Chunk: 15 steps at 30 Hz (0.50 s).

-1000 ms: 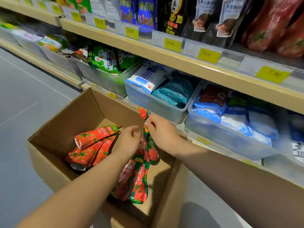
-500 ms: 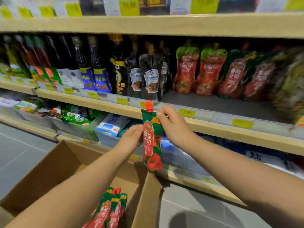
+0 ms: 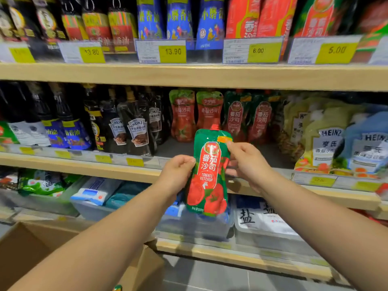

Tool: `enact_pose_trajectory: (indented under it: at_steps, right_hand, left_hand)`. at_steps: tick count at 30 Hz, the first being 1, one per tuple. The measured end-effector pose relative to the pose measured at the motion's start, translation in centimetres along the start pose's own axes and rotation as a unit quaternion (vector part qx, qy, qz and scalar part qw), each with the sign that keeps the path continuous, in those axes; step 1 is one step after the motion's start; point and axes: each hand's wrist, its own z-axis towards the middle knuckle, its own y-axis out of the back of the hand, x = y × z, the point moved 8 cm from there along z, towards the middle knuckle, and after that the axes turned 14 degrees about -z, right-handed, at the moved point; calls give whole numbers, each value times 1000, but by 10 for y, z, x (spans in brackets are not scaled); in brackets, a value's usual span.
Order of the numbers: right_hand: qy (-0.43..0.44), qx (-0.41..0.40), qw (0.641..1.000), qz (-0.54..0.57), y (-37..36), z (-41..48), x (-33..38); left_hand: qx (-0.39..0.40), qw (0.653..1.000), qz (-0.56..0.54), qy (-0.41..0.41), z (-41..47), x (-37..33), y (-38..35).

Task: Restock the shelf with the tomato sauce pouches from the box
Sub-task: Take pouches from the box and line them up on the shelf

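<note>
I hold one green-and-red tomato ketchup pouch (image 3: 210, 175) upright in front of the middle shelf (image 3: 105, 164), its label facing me. My left hand (image 3: 178, 171) grips its left edge and my right hand (image 3: 245, 160) pinches its upper right corner. Behind it on the shelf stand two matching green pouches (image 3: 249, 118) and two red-and-green tomato sauce pouches (image 3: 195, 114), with bare shelf floor in front of them. The cardboard box (image 3: 37, 244) sits at the lower left; only a corner of one pouch (image 3: 117, 288) shows at the bottom edge.
Dark Heinz sauce pouches (image 3: 136, 131) stand left of the tomato pouches and pale Heinz pouches (image 3: 327, 143) to the right. The top shelf (image 3: 189, 74) carries bottles and price tags. Plastic bins of salt bags (image 3: 260, 223) fill the shelf below. Grey floor lies at the bottom.
The pouch came up out of the box and now sits higher, turned label-forward in front of the middle shelf. My view has tilted up, so the box has dropped to the frame's corner.
</note>
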Motion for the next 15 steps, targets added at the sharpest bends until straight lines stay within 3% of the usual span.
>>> enact_pose_trajectory:
  at_steps: [3,8,15]
  right_hand:
    - [-65,58,995,-40,3,-13,-29]
    - [20,-80,971,-225,47,1,-17]
    - [9,-192,967,-169,104,45,0]
  left_hand:
    - [-7,997,-64,50,8,2,-23]
    - [-18,987,-123,99,18,0,-56]
    - [-60,997,-42,30,61,-32,-93]
